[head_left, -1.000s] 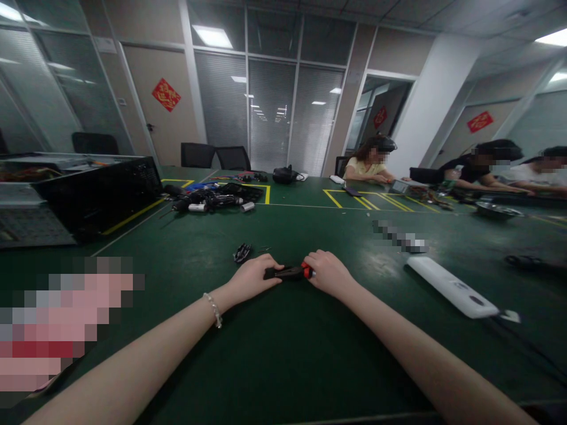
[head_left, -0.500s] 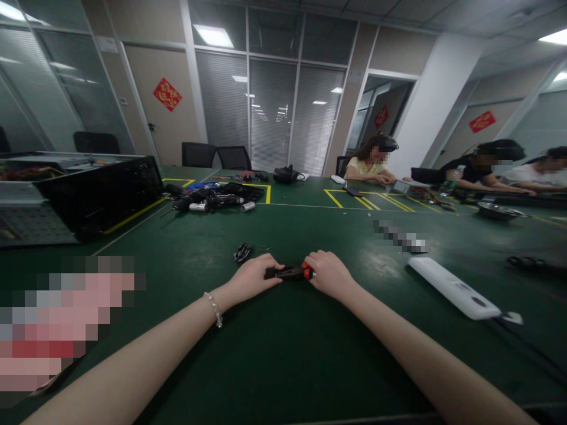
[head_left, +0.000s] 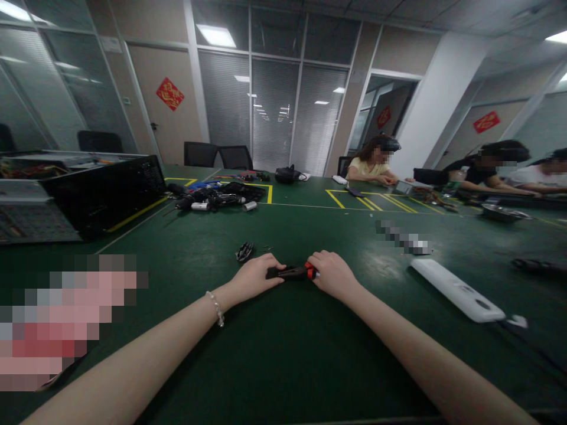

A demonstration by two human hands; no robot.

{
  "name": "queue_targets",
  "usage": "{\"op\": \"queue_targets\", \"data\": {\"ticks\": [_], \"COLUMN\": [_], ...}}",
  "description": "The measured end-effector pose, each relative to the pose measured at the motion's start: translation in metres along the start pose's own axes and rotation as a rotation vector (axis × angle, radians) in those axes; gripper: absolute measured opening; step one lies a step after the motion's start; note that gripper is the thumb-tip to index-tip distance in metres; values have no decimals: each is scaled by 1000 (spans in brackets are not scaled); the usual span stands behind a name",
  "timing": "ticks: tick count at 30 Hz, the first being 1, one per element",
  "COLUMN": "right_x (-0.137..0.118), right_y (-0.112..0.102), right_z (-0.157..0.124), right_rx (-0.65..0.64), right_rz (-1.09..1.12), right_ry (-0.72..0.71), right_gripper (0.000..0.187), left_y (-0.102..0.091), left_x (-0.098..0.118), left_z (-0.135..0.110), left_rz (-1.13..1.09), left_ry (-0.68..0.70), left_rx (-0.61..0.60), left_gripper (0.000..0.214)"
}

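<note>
Low over the green table, in the middle of the head view, a black tool with a red part (head_left: 292,273) lies crosswise between my two hands. Its exact kind I cannot make out. My left hand (head_left: 253,276), with a beaded bracelet at the wrist, pinches the black end between thumb and fingers. On the other side, my right hand (head_left: 334,274) is closed around the red end, its fingertips partly hidden. Just beyond my left hand sits a small dark bundle of parts (head_left: 245,252), with a few thin bits (head_left: 267,248) beside it.
A white power strip (head_left: 458,290) with a cable lies to the right. On the left stands an opened computer case (head_left: 101,198). Tangled cables and tools (head_left: 221,196) are piled farther back. Several people sit across the table, one in a yellow top (head_left: 370,168).
The view has shifted very slightly, moving the scene a little to the right. Both hands keep the same hold on the black-and-red tool.
</note>
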State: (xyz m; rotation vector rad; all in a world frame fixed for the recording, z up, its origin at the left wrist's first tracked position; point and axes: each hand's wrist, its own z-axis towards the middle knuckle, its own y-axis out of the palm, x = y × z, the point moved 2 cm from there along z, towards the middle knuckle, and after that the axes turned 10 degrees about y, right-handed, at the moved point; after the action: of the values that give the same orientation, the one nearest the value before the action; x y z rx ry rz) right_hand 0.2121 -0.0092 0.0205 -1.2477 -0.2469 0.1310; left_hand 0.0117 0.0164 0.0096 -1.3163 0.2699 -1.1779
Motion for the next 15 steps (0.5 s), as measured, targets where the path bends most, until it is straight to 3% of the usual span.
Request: {"op": "queue_targets", "data": {"ticks": [15], "right_x": [0], "right_y": [-1], "right_z": [-1], "right_rx": [9], "right_rz": [35], "right_ry": [19], "right_gripper": [20], "left_y": [-3], "left_x": [3], "left_z": [0], "left_rz": [-12], "left_ry": [-22], "left_rx": [-7], "left_gripper": [29]}}
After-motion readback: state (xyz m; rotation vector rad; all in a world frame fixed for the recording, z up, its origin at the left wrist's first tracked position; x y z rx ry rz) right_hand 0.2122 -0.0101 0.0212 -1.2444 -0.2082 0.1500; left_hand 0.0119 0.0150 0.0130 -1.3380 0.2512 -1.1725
